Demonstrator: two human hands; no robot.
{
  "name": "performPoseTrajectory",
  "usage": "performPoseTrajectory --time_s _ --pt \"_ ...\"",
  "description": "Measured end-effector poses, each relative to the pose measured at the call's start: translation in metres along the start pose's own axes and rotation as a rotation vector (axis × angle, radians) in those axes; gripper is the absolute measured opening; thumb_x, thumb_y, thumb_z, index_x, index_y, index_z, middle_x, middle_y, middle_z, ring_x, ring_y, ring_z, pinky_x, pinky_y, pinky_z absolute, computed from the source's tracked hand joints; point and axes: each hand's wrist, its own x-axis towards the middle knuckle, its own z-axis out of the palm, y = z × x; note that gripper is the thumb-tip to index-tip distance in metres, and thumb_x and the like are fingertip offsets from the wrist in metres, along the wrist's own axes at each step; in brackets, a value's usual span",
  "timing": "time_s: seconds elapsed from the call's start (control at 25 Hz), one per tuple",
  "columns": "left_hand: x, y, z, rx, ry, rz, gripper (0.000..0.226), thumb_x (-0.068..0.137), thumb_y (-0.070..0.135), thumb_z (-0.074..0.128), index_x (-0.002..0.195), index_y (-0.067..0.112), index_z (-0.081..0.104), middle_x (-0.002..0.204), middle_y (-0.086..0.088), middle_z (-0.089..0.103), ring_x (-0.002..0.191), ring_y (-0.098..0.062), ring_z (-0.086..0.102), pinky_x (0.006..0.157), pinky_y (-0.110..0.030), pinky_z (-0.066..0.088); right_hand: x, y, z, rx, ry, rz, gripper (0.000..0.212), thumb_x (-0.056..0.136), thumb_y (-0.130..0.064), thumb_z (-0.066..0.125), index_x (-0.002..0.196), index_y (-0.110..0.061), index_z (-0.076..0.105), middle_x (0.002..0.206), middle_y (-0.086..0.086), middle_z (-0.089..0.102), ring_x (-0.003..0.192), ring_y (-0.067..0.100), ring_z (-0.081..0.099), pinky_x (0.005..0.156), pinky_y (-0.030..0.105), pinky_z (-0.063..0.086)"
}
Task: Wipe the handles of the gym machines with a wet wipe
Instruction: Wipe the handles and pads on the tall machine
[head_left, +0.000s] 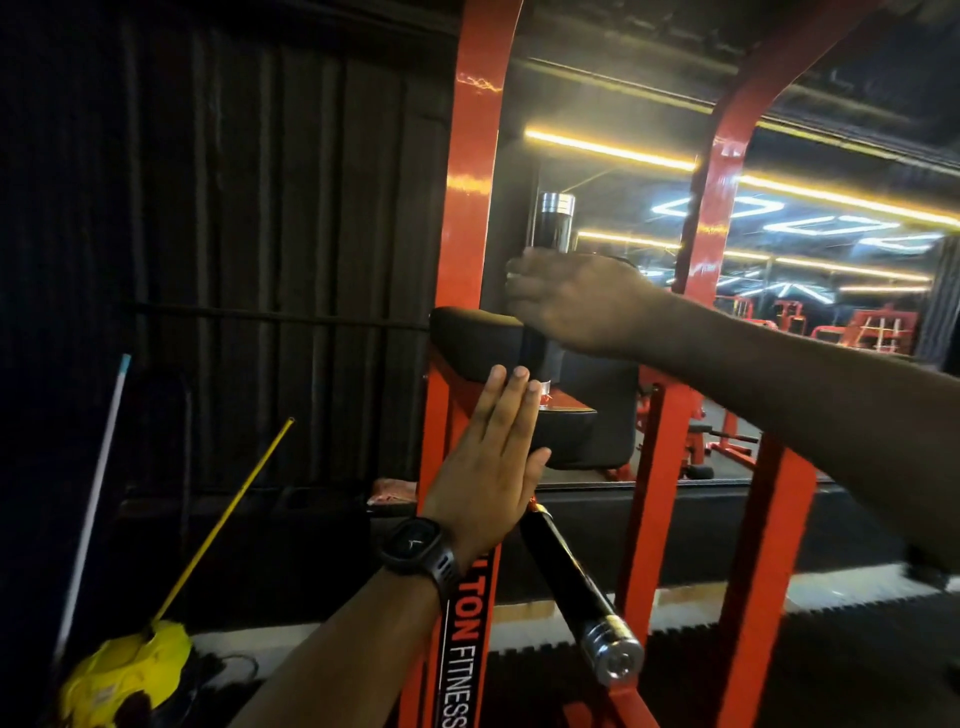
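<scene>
An upright black handle (555, 221) with a chrome cap rises from the red machine frame (470, 171). My right hand (571, 301) is closed around this handle just below the cap; a pale bit of wet wipe (511, 270) shows at my fingertips. My left hand (485, 467), with a black watch on the wrist, is flat with fingers straight, resting against the black arm pad (475, 335) and the red post. A second black handle (576, 587) with a chrome end slants down toward me below my left hand.
A yellow mop head (130, 670) with a yellow pole and a white pole (93, 499) lean at the lower left by the dark wall. A mirror (831, 260) behind the frame reflects lit gym machines. A red upright (769, 545) stands at right.
</scene>
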Motion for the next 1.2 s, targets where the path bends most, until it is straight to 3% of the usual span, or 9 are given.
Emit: performPoseTrajectory --time_s 0.12,0.2,0.32,0.44,0.68,0.84,1.0,1.12,1.2 --pt "0.001 0.000 -0.002 0.002 0.010 -0.001 0.068 0.102 0.035 0.037 0.156 0.007 0.009 0.164 -0.014 0.011 0.155 -0.024 -0.004 0.123 -0.039 0.011 -0.021 -0.027 0.001 0.139 0.004 0.334 0.056 0.084 0.006 0.043 0.140 0.000 0.051 0.147 0.020 0.049 0.138 0.035 0.045 0.100 0.047 0.050" --pt "0.001 0.001 -0.003 -0.010 0.015 -0.018 0.067 0.101 0.036 0.036 0.156 0.008 0.009 0.164 -0.012 0.011 0.154 -0.019 -0.009 0.120 -0.042 0.011 -0.024 -0.058 0.002 0.304 0.061 0.608 0.064 0.084 0.009 0.043 0.147 -0.002 0.041 0.156 0.015 0.037 0.144 0.030 0.036 0.097 0.046 0.053" --pt "0.000 0.001 -0.002 -0.014 0.004 -0.035 0.067 0.101 0.037 0.034 0.155 0.011 0.004 0.165 -0.006 0.006 0.154 -0.017 -0.011 0.119 -0.046 0.011 -0.004 -0.101 -0.001 0.637 0.307 1.071 0.053 0.098 0.000 0.050 0.149 -0.010 0.042 0.152 0.006 0.045 0.138 0.016 0.045 0.109 0.031 0.043" --pt "-0.001 0.000 -0.001 -0.020 -0.046 -0.018 0.066 0.102 0.036 0.032 0.155 0.016 -0.001 0.164 0.000 -0.003 0.154 -0.019 -0.012 0.120 -0.046 0.010 0.013 -0.111 -0.014 0.827 0.376 1.388 0.039 0.101 -0.011 0.045 0.140 -0.017 0.050 0.129 0.006 0.064 0.114 0.016 0.065 0.095 0.036 0.056" --pt "-0.001 0.002 -0.001 -0.055 -0.046 -0.063 0.065 0.103 0.036 0.033 0.155 0.018 -0.002 0.164 0.003 -0.005 0.154 -0.017 -0.010 0.121 -0.041 0.008 0.003 -0.120 -0.025 0.900 0.112 1.548 0.028 0.103 -0.015 0.046 0.121 -0.022 0.066 0.090 -0.003 0.070 0.081 0.011 0.068 0.069 0.027 0.058" --pt "-0.001 0.000 -0.001 -0.104 -0.028 -0.075 0.065 0.102 0.035 0.035 0.155 0.019 0.002 0.165 -0.002 0.005 0.154 -0.016 -0.008 0.121 -0.044 0.014 0.003 -0.102 -0.014 1.109 0.268 1.723 0.024 0.100 -0.017 0.053 0.084 -0.017 0.071 0.079 -0.001 0.067 0.074 0.018 0.065 0.065 0.037 0.056" --pt "-0.002 0.003 -0.003 -0.108 -0.046 -0.087 0.065 0.101 0.036 0.034 0.156 0.019 0.002 0.165 0.003 0.000 0.154 -0.016 -0.008 0.120 -0.047 0.020 -0.005 -0.100 -0.012 1.281 0.241 1.691 0.028 0.099 -0.012 0.052 0.077 -0.017 0.068 0.081 0.006 0.069 0.075 0.019 0.068 0.068 0.044 0.061" --pt "-0.002 0.003 -0.002 -0.087 -0.070 -0.106 0.063 0.102 0.037 0.034 0.156 0.020 0.006 0.165 0.003 -0.001 0.155 -0.019 -0.005 0.120 -0.043 0.014 -0.008 -0.092 -0.008 1.377 0.325 1.683 0.028 0.095 -0.006 0.052 0.073 -0.010 0.069 0.082 0.014 0.072 0.078 0.033 0.070 0.065 0.057 0.057" --pt "-0.003 0.002 -0.002 -0.074 -0.084 -0.105 0.064 0.102 0.037 0.033 0.156 0.021 0.002 0.165 0.006 -0.006 0.155 -0.018 -0.007 0.121 -0.042 0.013 -0.010 -0.097 -0.006 1.381 0.361 1.672 0.026 0.096 -0.011 0.056 0.074 -0.014 0.070 0.082 0.011 0.072 0.077 0.028 0.071 0.069 0.055 0.057"
